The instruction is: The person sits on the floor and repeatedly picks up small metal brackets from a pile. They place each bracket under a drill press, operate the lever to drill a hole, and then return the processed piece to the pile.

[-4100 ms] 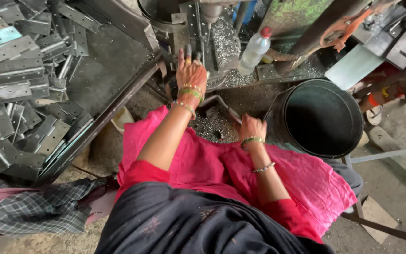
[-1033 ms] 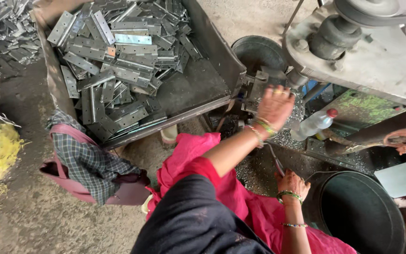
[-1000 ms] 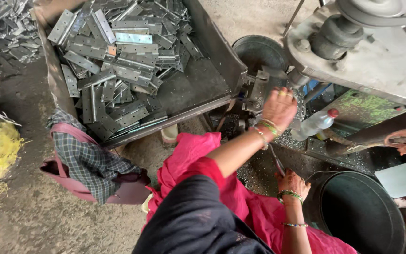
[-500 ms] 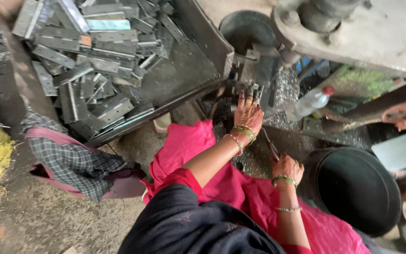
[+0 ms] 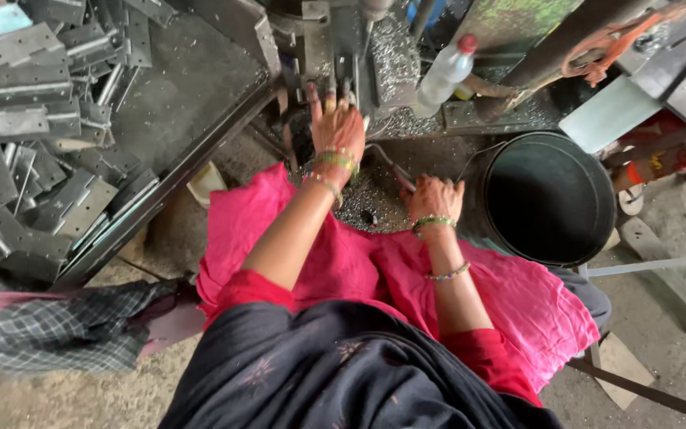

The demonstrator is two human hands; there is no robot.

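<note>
Grey metal everywhere. Big tray (image 5: 200, 87) at the left, piled with flat hinge plates (image 5: 33, 143), sharp-edged, could slip off its low edge. Round black bucket (image 5: 549, 199) at the right, smooth, dark inside. Drill machine (image 5: 343, 40) at the top, ringed by curly metal shavings (image 5: 359, 202). Left hand (image 5: 335, 127) up at the machine's base, fingers spread flat; could get nicked there. Right hand (image 5: 436, 199) closed on a thin lever (image 5: 387, 159) just beside the bucket. Small plastic bottle (image 5: 446, 71), could tip.

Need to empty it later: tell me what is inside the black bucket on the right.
The black bucket looks dark and bare inside as far as the head view shows. Its near wall hides part of the bottom, so that part cannot be checked.
</note>
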